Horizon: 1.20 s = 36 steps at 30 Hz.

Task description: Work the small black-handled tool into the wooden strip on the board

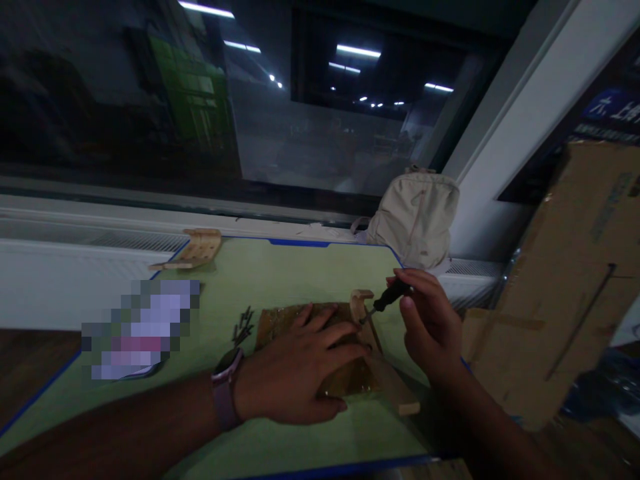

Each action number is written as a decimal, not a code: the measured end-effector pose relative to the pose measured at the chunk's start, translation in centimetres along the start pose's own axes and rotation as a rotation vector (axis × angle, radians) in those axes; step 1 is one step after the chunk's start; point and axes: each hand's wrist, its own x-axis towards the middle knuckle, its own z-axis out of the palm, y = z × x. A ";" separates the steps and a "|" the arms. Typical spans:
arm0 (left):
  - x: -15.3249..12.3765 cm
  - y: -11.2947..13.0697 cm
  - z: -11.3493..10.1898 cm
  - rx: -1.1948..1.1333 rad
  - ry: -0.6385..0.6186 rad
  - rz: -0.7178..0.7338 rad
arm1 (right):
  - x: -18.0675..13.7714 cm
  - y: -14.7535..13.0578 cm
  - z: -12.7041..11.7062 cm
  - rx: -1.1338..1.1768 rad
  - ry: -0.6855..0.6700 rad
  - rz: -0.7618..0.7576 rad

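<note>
My left hand lies spread and flat on a brown board that looks wrapped in clear tape. Its fingertips reach the edge of a curved wooden piece, which stands along the board's right side. In my right hand is a screwdriver with a black handle, gripped between thumb and fingers. The shaft slants down to the left, and its tip is at the wooden piece. Whether a screw sits under the tip is too small to tell. Several dark screws lie loose left of the board.
Another curved wooden piece with holes rests at the table's far left corner. A blurred-out flat object lies at the left. Beyond the green tabletop stand a beige backpack and a window. Large cardboard leans at the right.
</note>
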 end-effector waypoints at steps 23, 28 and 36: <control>0.0 0.2 -0.1 0.006 -0.006 -0.005 | -0.2 0.2 0.7 0.156 0.114 0.035; -0.1 0.1 0.0 0.007 0.020 0.014 | 0.3 0.3 0.0 0.022 0.082 -0.028; -0.1 0.1 -0.1 0.011 -0.002 0.003 | -0.4 0.3 0.0 0.069 -0.059 0.054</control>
